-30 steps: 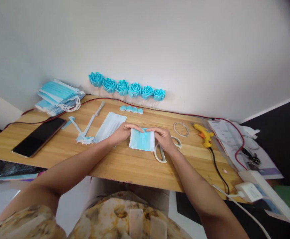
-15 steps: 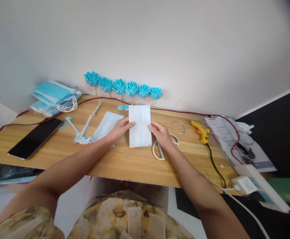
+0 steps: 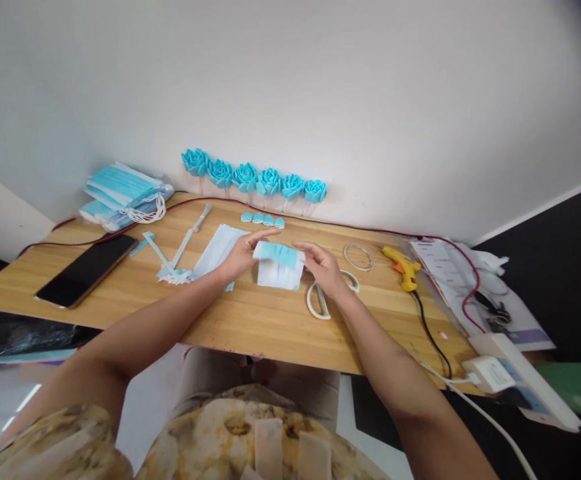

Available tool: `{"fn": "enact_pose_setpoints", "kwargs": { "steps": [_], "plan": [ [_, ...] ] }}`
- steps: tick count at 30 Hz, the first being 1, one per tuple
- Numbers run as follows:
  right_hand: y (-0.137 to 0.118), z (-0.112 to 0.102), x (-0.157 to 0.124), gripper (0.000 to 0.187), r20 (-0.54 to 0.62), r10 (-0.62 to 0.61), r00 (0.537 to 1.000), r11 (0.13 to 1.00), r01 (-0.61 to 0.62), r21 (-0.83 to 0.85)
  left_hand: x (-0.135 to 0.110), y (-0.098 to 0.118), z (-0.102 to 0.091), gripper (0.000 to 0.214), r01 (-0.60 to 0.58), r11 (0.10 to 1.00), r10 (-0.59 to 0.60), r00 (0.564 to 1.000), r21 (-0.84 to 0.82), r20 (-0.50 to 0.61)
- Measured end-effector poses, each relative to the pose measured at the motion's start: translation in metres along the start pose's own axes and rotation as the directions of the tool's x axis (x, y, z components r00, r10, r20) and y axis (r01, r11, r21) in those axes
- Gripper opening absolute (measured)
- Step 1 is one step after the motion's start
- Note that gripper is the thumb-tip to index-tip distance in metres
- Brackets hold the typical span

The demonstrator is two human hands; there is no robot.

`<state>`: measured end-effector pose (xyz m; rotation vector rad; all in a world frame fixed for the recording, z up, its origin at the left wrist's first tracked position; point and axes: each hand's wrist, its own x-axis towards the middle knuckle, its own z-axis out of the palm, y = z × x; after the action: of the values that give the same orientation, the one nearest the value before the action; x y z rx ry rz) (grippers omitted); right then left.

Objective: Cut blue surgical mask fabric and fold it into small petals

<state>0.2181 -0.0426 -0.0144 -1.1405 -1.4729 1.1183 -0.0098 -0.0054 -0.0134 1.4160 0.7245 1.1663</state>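
Note:
Between my two hands is a face mask sheet without ear loops (image 3: 280, 270), its upper part folded down so a blue strip shows above the white. My left hand (image 3: 245, 252) grips its left edge, thumb and fingers at the fold. On the opposite edge, my right hand (image 3: 321, 265) pinches the upper right corner. Under my right wrist lie scissors with white handles (image 3: 317, 301), their blades hidden. Flat pale mask sheets (image 3: 216, 250) lie beside my left hand. Several small folded blue pieces (image 3: 262, 220) sit in a row just beyond the hands.
Several blue fabric flowers (image 3: 245, 177) lean against the wall. A stack of masks (image 3: 123, 193) and a phone (image 3: 86, 270) lie left, near cut strips (image 3: 173, 267). To the right are a wire ring (image 3: 358, 257), a yellow glue gun (image 3: 403, 267) and a power strip (image 3: 525, 380).
The mask sheet was held flat and spread out; its top half is now folded down toward me, showing blue. Both hands have stayed near the same place. The view has shifted slightly.

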Motion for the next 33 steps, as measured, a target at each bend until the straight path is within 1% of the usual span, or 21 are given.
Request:
{"fn": "enact_pose_setpoints", "kwargs": {
  "steps": [2,5,10,15,18,20,22,24,26,28,29,31,33],
  "plan": [
    [-0.001,0.001,0.0,0.038,0.023,0.017,1.0,0.999,-0.017,0.028,0.002,-0.005,0.001,0.051,0.005,0.998,-0.006,1.0,-0.064,-0.02],
    [-0.001,0.001,0.0,0.037,0.025,0.044,0.999,0.998,-0.045,0.039,0.004,-0.01,0.003,0.06,0.023,0.989,-0.021,1.0,-0.146,0.013],
    [-0.001,0.001,0.002,0.041,0.024,0.064,0.998,0.997,-0.065,0.049,0.004,-0.014,0.002,0.061,0.034,0.994,-0.029,0.998,-0.104,0.049],
    [0.003,0.0,0.004,0.04,0.035,0.042,0.999,0.997,-0.045,0.071,0.003,-0.013,0.002,0.056,0.023,0.995,-0.015,0.996,-0.092,0.088],
    [0.007,0.001,0.005,0.04,0.002,0.04,0.999,0.994,-0.04,0.1,0.003,-0.012,0.001,0.055,0.028,0.994,-0.019,0.996,-0.109,0.083],
    [0.008,0.002,0.006,0.032,-0.045,0.035,0.998,0.994,-0.03,0.109,0.003,-0.01,0.0,0.049,0.041,0.993,-0.035,0.997,-0.108,0.063],
    [0.008,0.002,0.006,0.026,-0.085,0.023,0.996,0.996,-0.015,0.093,0.002,-0.008,-0.002,0.035,0.053,0.995,-0.049,0.997,-0.08,0.055],
    [0.008,0.002,0.005,0.026,-0.101,0.022,0.995,0.997,-0.014,0.076,0.0,-0.005,-0.004,0.022,0.056,0.998,-0.053,0.996,-0.035,0.076],
    [0.007,0.002,0.005,0.026,-0.105,0.027,0.994,0.996,-0.018,0.083,-0.001,-0.002,-0.005,0.019,0.042,0.999,-0.042,0.992,0.003,0.12],
    [0.005,0.002,0.004,0.03,-0.103,0.036,0.994,0.994,-0.025,0.109,-0.001,-0.001,-0.005,0.019,0.017,1.0,-0.019,0.989,0.016,0.147],
    [0.005,0.002,0.004,0.035,-0.097,0.041,0.994,0.992,-0.029,0.122,-0.001,-0.001,-0.005,0.02,0.004,1.0,-0.005,0.989,0.008,0.15],
    [0.004,0.002,0.004,0.046,-0.077,0.05,0.996,0.989,-0.039,0.142,0.0,-0.003,-0.005,0.019,-0.005,1.0,0.008,0.991,-0.024,0.13],
    [0.002,0.002,0.003,0.048,-0.056,0.052,0.997,0.987,-0.043,0.153,0.002,-0.006,-0.005,0.019,0.023,0.998,-0.018,0.995,-0.056,0.094]
  ]
}}
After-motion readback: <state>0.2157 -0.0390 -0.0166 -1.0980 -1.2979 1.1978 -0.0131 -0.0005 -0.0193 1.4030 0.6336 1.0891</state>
